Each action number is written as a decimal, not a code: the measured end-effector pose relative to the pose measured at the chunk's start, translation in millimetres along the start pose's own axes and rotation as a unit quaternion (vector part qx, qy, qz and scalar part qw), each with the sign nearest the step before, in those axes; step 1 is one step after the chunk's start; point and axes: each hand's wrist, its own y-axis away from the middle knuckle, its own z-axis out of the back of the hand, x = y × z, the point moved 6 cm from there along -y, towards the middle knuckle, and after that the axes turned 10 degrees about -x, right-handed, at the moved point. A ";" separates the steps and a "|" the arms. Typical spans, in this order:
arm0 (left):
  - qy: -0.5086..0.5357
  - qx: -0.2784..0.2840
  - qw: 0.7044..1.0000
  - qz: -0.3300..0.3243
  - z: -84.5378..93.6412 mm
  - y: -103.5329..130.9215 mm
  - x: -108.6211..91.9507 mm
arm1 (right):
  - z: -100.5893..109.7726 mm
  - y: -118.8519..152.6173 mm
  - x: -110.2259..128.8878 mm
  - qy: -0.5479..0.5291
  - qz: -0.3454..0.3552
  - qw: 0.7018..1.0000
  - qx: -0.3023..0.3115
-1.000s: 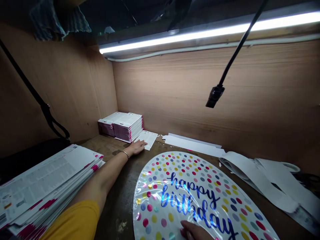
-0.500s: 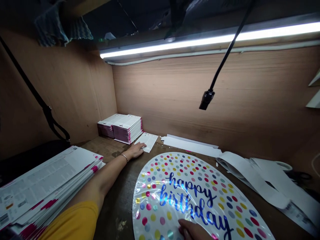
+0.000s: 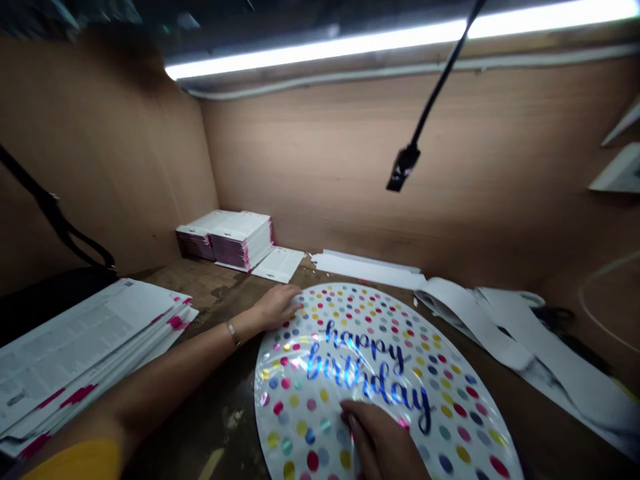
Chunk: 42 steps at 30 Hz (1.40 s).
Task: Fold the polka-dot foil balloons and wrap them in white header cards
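A round, shiny white foil balloon (image 3: 370,347) with coloured dots and blue "happy birthday" lettering lies flat on the brown table. At its upper left edge, my left hand (image 3: 277,307) rests with fingers on the dotted surface, its fingers slightly apart. My right hand (image 3: 377,437) is over the lower middle of the balloon, thumb and fingertips pressed together just below the lettering. Whatever those fingertips pinch is too small to make out. A single white card (image 3: 280,264) lies beyond my left hand, beside a stack of cards (image 3: 245,233).
Large printed cards (image 3: 95,347) are piled at the left. White paper strips (image 3: 367,267) lie by the back wall, and a curled label strip (image 3: 500,333) runs along the right. A black cable (image 3: 437,93) hangs overhead.
My left hand has come off the single white card and back onto the balloon's upper left edge. The view has shifted. My right hand still stays over the balloon.
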 end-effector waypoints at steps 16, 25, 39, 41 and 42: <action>0.152 0.093 0.961 -0.211 -28.0 149.6 -145.1 | 73.1 68.0 27.6 0.087 0.017 0.996 0.029; 0.127 0.152 0.973 -0.120 -28.4 117.6 -165.4 | 68.0 98.2 17.5 0.135 0.055 0.989 -0.009; 0.340 0.159 0.926 0.048 -51.0 100.5 -152.7 | 48.7 90.4 50.5 0.195 0.157 0.967 -0.049; 0.410 0.152 0.883 0.170 -60.1 97.8 -139.1 | 48.9 94.0 54.5 0.183 0.169 0.968 -0.035; 0.430 0.146 0.862 0.225 -64.5 96.5 -131.8 | 50.3 94.6 55.9 0.170 0.165 0.972 -0.005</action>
